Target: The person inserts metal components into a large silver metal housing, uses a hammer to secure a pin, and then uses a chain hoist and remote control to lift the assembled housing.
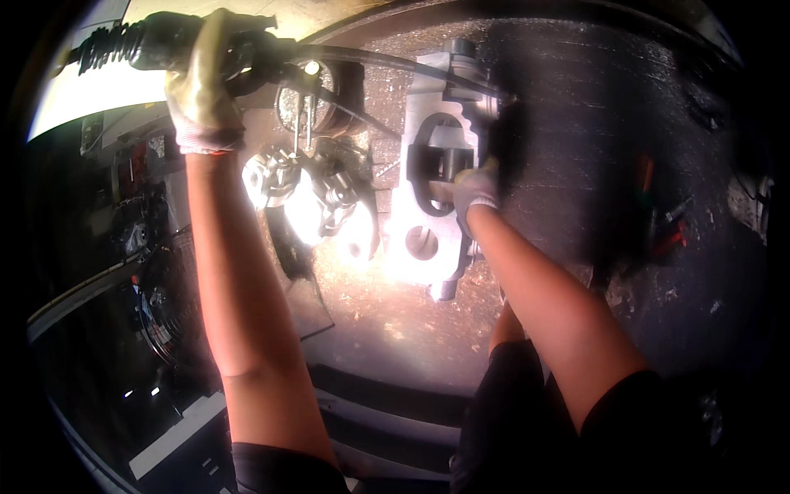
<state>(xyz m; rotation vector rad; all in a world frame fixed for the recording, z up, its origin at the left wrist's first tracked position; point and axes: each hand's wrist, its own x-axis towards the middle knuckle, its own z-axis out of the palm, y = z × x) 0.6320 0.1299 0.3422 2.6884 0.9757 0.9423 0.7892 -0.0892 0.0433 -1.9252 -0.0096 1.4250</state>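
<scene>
At the upper left, my left hand, in a light work glove, is closed around a black handheld device with a ribbed sleeve at its left end. A dark cable runs from it to the right, across the top of a large grey machined metal block. The block has an oval opening and a round hole below it. My right hand, also gloved, grips the block's right side by the oval opening; some of its fingertips are hidden.
Left of the block lie shiny metal clamp-like parts, with a round fixture behind them. Red-handled tools lie at the right on the dark, chip-strewn surface. A coiled dark hose hangs at the left, above a pale panel.
</scene>
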